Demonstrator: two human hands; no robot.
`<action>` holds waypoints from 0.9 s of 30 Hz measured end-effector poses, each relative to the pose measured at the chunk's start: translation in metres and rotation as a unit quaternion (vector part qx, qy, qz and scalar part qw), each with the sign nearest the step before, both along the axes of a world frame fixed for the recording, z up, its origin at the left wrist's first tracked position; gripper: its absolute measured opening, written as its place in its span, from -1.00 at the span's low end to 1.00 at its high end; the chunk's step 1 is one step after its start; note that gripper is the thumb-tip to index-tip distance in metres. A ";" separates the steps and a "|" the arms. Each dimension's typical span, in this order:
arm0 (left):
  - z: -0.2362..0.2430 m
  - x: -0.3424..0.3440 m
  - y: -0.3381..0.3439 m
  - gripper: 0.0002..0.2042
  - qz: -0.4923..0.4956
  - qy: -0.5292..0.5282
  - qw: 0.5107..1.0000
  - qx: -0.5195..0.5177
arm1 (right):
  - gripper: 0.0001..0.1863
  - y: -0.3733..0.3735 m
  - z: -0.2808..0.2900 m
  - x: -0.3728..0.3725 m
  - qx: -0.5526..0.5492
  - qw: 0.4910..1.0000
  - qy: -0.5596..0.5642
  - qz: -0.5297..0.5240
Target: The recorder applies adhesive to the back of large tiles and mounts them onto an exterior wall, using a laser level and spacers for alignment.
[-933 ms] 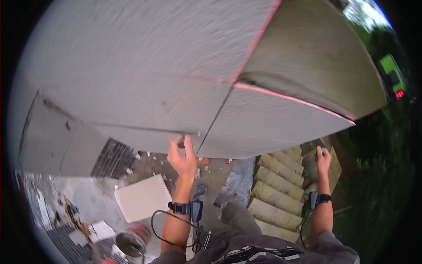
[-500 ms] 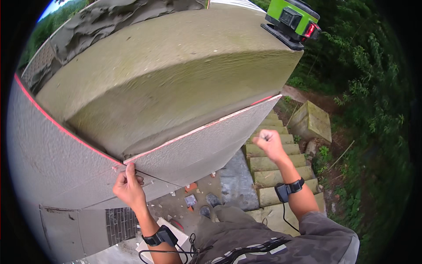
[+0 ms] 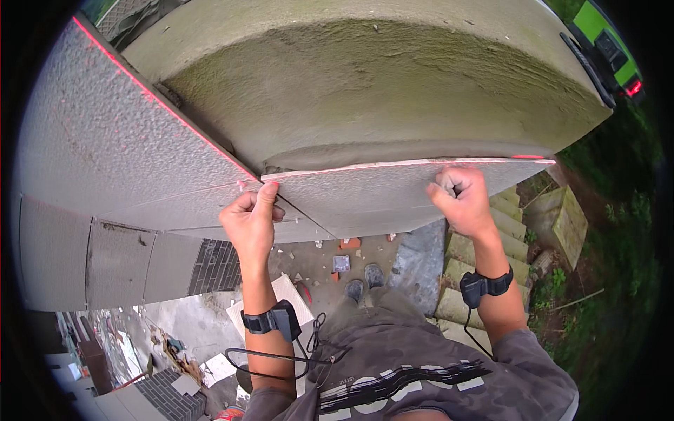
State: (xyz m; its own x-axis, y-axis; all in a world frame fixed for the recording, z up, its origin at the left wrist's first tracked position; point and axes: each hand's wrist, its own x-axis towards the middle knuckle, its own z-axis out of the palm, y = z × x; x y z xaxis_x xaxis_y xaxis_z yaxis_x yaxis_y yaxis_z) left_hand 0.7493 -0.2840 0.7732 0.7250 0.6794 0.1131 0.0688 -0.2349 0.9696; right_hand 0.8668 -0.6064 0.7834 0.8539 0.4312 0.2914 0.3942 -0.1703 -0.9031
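My left hand (image 3: pixel 250 217) is closed at the joint between two grey textured panels, its thumb raised beside the corner where red laser lines meet; what its fingertips hold, if anything, is hidden. My right hand (image 3: pixel 459 198) is a loose fist against the face of the right panel (image 3: pixel 365 193), just under its lit top edge. The left panel (image 3: pixel 105 112) rises toward the upper left. Behind both is a curved, mossy rendered ledge (image 3: pixel 379 84) with a green laser level (image 3: pixel 597 38) on its right end.
Concrete steps (image 3: pixel 502 231) descend at the right beside a concrete block (image 3: pixel 562 217) and greenery. Below are my feet, a slate-coloured sheet (image 3: pixel 414 266), brick pieces (image 3: pixel 349 243), a pale square board (image 3: pixel 288 288) and rubble on the ground at the lower left.
The view has swung to bring the ledge and panel corner to the middle. My right hand has moved up from over the steps onto the right panel; my left hand stays at the joint.
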 end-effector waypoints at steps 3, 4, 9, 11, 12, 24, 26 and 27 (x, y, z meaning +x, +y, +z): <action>-0.002 0.001 0.003 -0.61 0.018 0.054 0.992 0.113 | -0.61 -0.005 -0.001 0.000 -0.011 0.998 -0.067 0.009; -0.003 0.004 0.005 -0.61 0.007 0.054 0.990 0.129 | -0.62 -0.006 -0.002 0.000 -0.011 0.997 -0.072 -0.002; -0.014 0.012 0.006 -0.60 -0.036 -0.041 0.998 0.021 | -0.55 -0.009 0.004 0.005 -0.017 0.999 -0.023 0.015; -0.017 0.010 0.009 -0.59 -0.042 -0.045 0.998 0.021 | -0.55 -0.010 0.007 0.004 -0.008 0.999 -0.041 0.007; -0.019 0.009 0.010 -0.59 -0.043 -0.047 0.998 0.018 | -0.54 -0.011 0.008 0.003 0.001 0.999 -0.040 0.006; -0.009 0.013 0.006 -0.57 -0.039 -0.037 0.998 0.023 | -0.62 -0.025 0.002 0.010 -0.072 0.994 -0.081 -0.001; -0.003 0.011 0.006 -0.60 -0.014 0.058 0.995 0.084 | -0.67 -0.023 -0.004 0.013 -0.019 0.992 -0.126 0.009; -0.001 0.009 0.006 -0.61 -0.036 0.028 0.995 0.092 | -0.68 -0.024 -0.005 0.012 -0.037 0.994 -0.101 0.005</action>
State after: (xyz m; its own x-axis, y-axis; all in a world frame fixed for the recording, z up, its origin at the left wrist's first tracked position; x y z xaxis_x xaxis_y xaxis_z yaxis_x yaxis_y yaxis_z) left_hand 0.7588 -0.2779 0.7721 0.7794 0.5972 0.1893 0.0973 -0.4139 0.9051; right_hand 0.8784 -0.6302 0.7788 0.7763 0.4668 0.4236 0.5686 -0.2284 -0.7903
